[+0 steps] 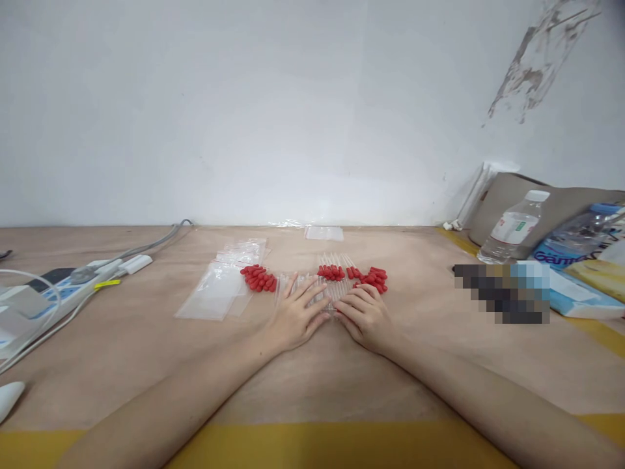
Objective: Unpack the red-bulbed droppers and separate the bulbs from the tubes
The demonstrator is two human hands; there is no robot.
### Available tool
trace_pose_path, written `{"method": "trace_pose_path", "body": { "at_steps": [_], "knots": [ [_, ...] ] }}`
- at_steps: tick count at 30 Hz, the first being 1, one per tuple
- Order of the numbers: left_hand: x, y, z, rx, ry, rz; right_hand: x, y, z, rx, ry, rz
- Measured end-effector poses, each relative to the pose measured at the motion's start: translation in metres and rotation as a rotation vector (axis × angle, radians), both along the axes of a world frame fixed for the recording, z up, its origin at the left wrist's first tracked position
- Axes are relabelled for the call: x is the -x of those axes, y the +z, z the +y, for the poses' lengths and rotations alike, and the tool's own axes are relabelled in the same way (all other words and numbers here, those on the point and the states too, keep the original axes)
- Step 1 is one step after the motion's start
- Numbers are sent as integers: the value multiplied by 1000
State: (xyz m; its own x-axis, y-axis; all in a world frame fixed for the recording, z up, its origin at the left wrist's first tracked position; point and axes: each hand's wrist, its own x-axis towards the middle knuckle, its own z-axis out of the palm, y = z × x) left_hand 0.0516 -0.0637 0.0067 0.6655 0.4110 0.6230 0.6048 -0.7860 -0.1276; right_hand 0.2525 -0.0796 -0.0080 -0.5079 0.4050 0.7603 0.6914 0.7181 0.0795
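My left hand (pixel 299 319) lies palm down with its fingers spread over a row of thin transparent tubes (pixel 282 284). Opposite it, my right hand (pixel 365 317) rests on the right side of the tubes, its fingers stretched out and slightly bent. The fingertips of both hands come close together in the middle. Red bulb-like ends, as on droppers, form a cluster (pixel 258 278) on the left, a short row (pixel 331 272) in the middle and another cluster (pixel 375 279) on the right. My fingers hide part of the tubes.
Flat transparent zip bags (pixel 208 293) lie left of the tubes, and another small bag (pixel 324 232) lies near the wall. A power strip (pixel 63 286) with cables is at far left. Bottles (pixel 512 228) and a blue tissue pack (pixel 576 293) stand or lie at right, beside a blurred-out item.
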Motion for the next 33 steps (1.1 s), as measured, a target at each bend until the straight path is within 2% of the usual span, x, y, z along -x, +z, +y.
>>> {"method": "trace_pose_path", "body": {
  "at_steps": [5, 14, 27, 30, 33],
  "knots": [
    [-2, -2, 1, -9, -19, -23, 1, -2, 5, -10, 94, 20],
    [1, 3, -5, -18, -52, 20, 0, -1, -1, 0, 107, -50],
    [10, 7, -9, 69, -74, 71, -8, -2, -7, -205, 103, -132],
    [23, 7, -3, 85, 1, 44, -21, -1, -4, -162, 93, -72],
    [35, 6, 7, 113, 121, -35, -34, -1, 2, -77, 19, 57]
  ]
}}
